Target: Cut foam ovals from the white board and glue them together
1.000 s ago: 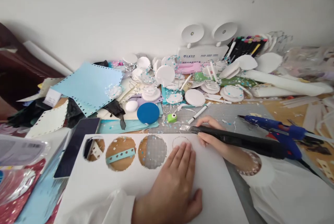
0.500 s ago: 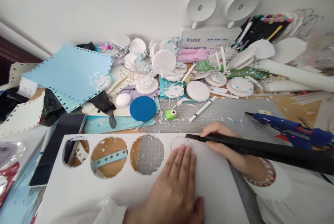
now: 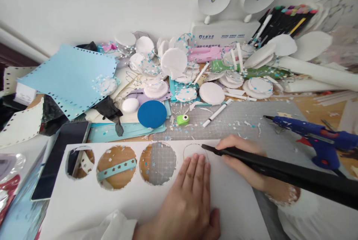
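A white foam sheet (image 3: 120, 206) lies in front of me with three round holes cut along its far edge. A fourth circle (image 3: 194, 151) is outlined beside them. My left hand (image 3: 188, 199) lies flat and open on the sheet, fingertips just below that circle. My right hand (image 3: 243, 161) is closed round a long black cutting tool (image 3: 279, 171), whose tip rests at the right rim of the outlined circle.
A grey cutting mat (image 3: 246, 120) lies under the sheet. A blue glue gun (image 3: 310, 137) rests at the right. Beyond are a white pen (image 3: 216, 113), a green punch (image 3: 182, 119), a blue disc (image 3: 152, 114), piled white foam discs (image 3: 173, 63), blue paper (image 3: 67, 78) and a phone (image 3: 60, 158).
The camera has shifted, so the whole scene sits lower and nearer. The cutter's tip has come from the sheet's far edge down to the right rim of the outlined circle. My left hand stays flat.
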Available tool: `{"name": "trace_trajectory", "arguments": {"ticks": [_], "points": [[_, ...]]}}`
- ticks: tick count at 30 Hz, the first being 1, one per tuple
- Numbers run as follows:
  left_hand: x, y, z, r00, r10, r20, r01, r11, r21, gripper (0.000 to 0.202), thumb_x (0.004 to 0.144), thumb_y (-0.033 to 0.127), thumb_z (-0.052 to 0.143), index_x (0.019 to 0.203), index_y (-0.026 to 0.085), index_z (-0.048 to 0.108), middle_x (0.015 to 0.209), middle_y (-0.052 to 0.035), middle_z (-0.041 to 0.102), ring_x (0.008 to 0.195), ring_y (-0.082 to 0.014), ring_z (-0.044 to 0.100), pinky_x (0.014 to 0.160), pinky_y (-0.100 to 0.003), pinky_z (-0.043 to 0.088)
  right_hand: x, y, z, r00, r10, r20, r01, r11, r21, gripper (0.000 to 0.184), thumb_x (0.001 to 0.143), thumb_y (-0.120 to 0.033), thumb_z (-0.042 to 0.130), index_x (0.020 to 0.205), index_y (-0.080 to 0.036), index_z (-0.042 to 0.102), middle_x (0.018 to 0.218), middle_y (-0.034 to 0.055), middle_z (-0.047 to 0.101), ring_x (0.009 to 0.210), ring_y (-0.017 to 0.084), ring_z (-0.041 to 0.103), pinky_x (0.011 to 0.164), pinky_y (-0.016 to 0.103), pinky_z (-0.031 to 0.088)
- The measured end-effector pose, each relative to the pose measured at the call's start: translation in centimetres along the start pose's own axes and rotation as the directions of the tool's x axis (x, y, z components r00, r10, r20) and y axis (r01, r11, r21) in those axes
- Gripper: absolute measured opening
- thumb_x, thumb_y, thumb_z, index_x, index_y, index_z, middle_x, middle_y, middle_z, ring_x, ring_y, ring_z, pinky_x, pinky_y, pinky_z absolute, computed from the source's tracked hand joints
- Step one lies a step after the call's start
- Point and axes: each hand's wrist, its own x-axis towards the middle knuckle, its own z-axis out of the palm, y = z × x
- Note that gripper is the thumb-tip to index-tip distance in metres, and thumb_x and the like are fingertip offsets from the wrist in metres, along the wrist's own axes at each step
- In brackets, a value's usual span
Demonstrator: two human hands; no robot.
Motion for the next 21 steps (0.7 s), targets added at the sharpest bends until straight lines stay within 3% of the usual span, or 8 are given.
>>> {"name": "trace_trajectory", "arguments": {"ticks": [7,17,21], "points": [[0.0,0.2,-0.1,1.0,-0.009,0.005,0.009,1.0,0.009,0.066,0.087,0.04,0.04,0.131,-0.007,0.048,0.136,-0.027,0.051,0.124,-0.0397,0.052,0.105,-0.046,0.037,-0.6,-0.5,0.5,0.996,0.067,-0.059,-0.069,0.997,-0.026,0.012,0.086,-0.015,0.049,0.083,-0.026,0.055,0.073,0.0,0.064,0.065,0.018,0.062,0.056,0.028,0.044],[-0.2,0.3,0.0,1.0,-0.007,0.015,0.007,1.0,0.008,0.065,0.088,0.039,0.039,0.132,-0.008,0.047,0.137,-0.0277,0.049,0.126,-0.0404,0.05,0.107,-0.046,0.034,-1.9,-0.5,1.7,0.991,0.05,-0.125,-0.065,0.991,-0.117,0.011,0.089,-0.017,0.048,0.092,-0.027,0.053,0.073,0.0,0.064,0.063,0.018,0.063,0.054,0.029,0.045],[-0.2,0.5,-0.1,1.0,-0.015,0.021,0.015,1.0,0.016,0.065,0.088,0.038,0.039,0.132,-0.009,0.047,0.137,-0.0282,0.049,0.126,-0.0408,0.05,0.107,-0.047,0.034,-1.7,-0.8,1.9,0.987,-0.054,-0.15,0.026,0.984,-0.179,0.016,0.087,-0.013,0.049,0.095,-0.026,0.052,0.071,-0.0003,0.064,0.062,0.017,0.064,0.056,0.027,0.047]]}}
